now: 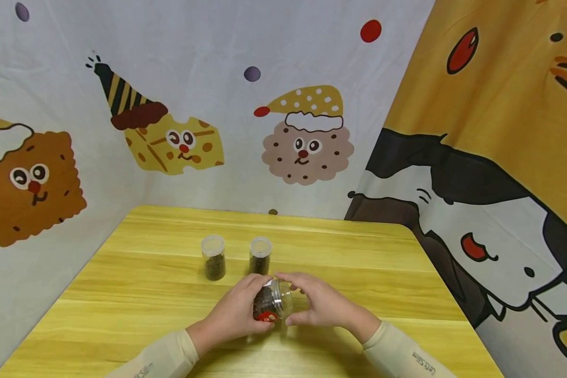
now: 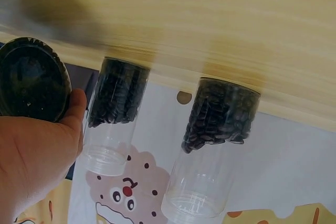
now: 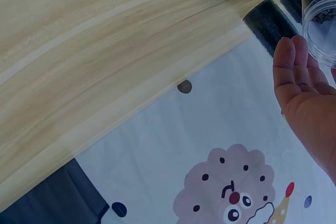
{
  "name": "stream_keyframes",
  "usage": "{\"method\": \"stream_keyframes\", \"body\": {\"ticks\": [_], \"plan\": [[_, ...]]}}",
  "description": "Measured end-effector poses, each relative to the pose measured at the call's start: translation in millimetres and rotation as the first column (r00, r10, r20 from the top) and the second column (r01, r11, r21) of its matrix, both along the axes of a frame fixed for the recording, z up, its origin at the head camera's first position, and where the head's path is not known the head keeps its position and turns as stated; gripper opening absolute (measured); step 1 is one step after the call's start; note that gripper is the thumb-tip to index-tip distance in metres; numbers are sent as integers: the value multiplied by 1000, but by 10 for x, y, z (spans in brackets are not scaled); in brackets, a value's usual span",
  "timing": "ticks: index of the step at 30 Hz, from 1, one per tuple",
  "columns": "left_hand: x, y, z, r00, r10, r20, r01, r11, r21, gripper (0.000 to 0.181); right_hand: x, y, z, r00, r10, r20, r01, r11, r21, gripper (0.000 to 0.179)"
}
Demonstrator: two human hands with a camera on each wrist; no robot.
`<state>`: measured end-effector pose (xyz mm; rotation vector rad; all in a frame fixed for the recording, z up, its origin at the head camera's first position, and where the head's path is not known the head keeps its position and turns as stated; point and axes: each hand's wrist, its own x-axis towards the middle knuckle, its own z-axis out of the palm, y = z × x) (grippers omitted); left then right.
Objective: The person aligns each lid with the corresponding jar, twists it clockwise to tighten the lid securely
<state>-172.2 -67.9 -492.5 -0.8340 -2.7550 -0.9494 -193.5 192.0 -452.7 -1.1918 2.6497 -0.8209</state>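
Observation:
My left hand (image 1: 236, 310) grips a clear jar (image 1: 264, 303) of dark seeds with a red label, tipped on its side above the table. The jar's clear lidded end (image 1: 285, 300) points right, toward my right hand (image 1: 322, 303). That hand's fingers and thumb spread around this end; whether they touch it I cannot tell. In the right wrist view its fingers (image 3: 301, 69) look nearly straight beside the jar (image 3: 321, 22). The left wrist view shows the jar's dark round base (image 2: 34, 80) against my left hand (image 2: 37, 161).
Two clear cylindrical containers, one on the left (image 1: 214, 262) and one on the right (image 1: 260, 257), stand upright behind the jar, each partly filled with dark seeds. They rest on a yellow wood-grain table (image 1: 137, 273). Cartoon-printed cloth (image 1: 236, 194) hangs behind and beside the table.

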Motion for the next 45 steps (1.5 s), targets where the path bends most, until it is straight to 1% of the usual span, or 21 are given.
{"method": "stream_keyframes", "body": {"ticks": [4, 8, 10, 13, 15, 17, 19, 22, 24, 31, 35, 40, 45], "plan": [[12, 3, 7, 1000, -8, 17, 8, 1000, -10, 97, -5, -7, -2, 998, -40, 53, 39, 999, 28, 93], [26, 4, 12, 999, -19, 36, 20, 1000, -18, 96, -9, -1, -19, 994, -64, 84, 61, 997, 44, 94], [24, 1, 13, 999, -19, 31, 19, 1000, -15, 97, -3, 5, -25, 996, -60, 72, 57, 997, 44, 98], [11, -5, 14, 1000, -11, 19, 11, 1000, -6, 98, 4, 10, -30, 999, -28, 39, 28, 999, 19, 103], [3, -7, 19, 1000, -11, 10, 11, 1000, -1, 98, 6, 5, -28, 1000, -2, 13, 2, 1000, -8, 102], [1, -3, 22, 1000, -19, 11, 19, 1000, -3, 98, 6, 0, -28, 1000, 9, 9, -9, 1000, -27, 97], [8, 4, 22, 999, -30, 18, 31, 999, -10, 97, 8, -6, -27, 999, 1, 36, 0, 1000, -26, 92], [19, 15, 14, 998, -48, 36, 49, 999, -22, 96, 16, -14, -26, 996, -28, 88, 27, 1000, 5, 90], [22, 15, 6, 998, -52, 45, 54, 998, -24, 96, 19, -14, -35, 994, -34, 100, 32, 999, 18, 91], [-6, 11, -7, 998, -60, 21, 61, 998, -9, 95, 22, 8, -69, 999, 11, 47, -9, 999, -49, 91], [9, 29, -15, 997, -67, 23, 67, 998, 9, 93, 27, 11, -59, 999, 16, 32, -14, 998, -59, 87], [27, 61, -20, 998, -56, 36, 55, 998, 38, 92, 31, 2, -43, 999, -11, 35, 13, 999, -52, 81], [29, 96, -29, 999, -32, 39, 31, 998, 48, 93, 40, -16, -36, 998, -57, 26, 57, 998, -30, 80]]}}
